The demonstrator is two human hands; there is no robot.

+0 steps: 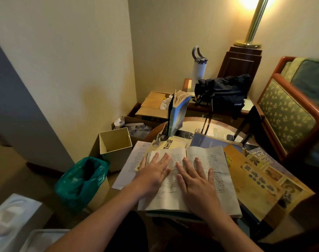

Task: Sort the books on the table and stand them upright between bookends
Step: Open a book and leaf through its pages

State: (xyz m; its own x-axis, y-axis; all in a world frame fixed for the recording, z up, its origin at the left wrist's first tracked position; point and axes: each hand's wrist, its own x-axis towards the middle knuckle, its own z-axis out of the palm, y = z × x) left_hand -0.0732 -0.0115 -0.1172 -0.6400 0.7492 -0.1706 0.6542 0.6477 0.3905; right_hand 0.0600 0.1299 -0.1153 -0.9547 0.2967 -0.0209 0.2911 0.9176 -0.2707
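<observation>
Pressing left hand (153,172) and right hand (197,180) flat on the open paperback (215,166), lying atop other books (255,180) on the worktop (218,127), fingers (166,159) straight, gripping nothing. Judging it light and floppy, pages soft and yellowing: likely wanting closing first, then pinching along the spine. Reading roughly "LIPANO" on the dark bag (220,93); spotting bold black characters on a yellow cover (168,142).
</observation>
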